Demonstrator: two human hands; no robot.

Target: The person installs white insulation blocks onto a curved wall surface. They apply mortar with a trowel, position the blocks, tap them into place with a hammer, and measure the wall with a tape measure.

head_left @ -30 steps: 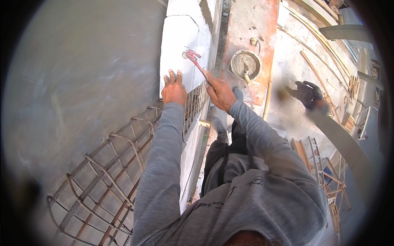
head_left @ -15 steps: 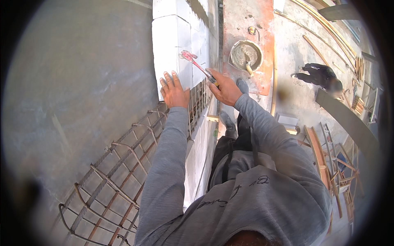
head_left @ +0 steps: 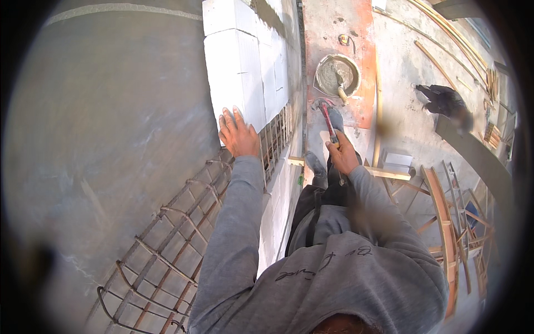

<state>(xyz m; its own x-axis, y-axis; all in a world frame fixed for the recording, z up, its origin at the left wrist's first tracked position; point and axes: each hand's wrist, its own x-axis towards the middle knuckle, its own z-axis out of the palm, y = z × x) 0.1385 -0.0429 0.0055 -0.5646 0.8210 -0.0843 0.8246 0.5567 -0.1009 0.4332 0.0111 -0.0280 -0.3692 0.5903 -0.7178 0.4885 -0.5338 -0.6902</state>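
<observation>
My left hand (head_left: 239, 133) lies flat with fingers spread on the near end of a white block (head_left: 233, 72), which sits on top of the wall. In my right hand (head_left: 344, 153) is a hammer (head_left: 328, 119) with a reddish head and shaft, gripped by its handle. It is held out to the right of the wall, above my shoe, its head pointing away from me. Just below the block's near end, the steel rebar cage (head_left: 161, 236) runs toward me on the left.
Beyond the hammer, a bucket of mortar (head_left: 337, 75) with a trowel (head_left: 341, 93) stands on a reddish board (head_left: 364, 72). A tape measure (head_left: 344, 40) lies farther off. To the right are another person (head_left: 445, 101), a grey beam (head_left: 478, 150) and wooden frames (head_left: 442, 222).
My right hand has drawn the hammer away from the block, to the right and toward me. The left hand has stayed on the block, a little nearer its end.
</observation>
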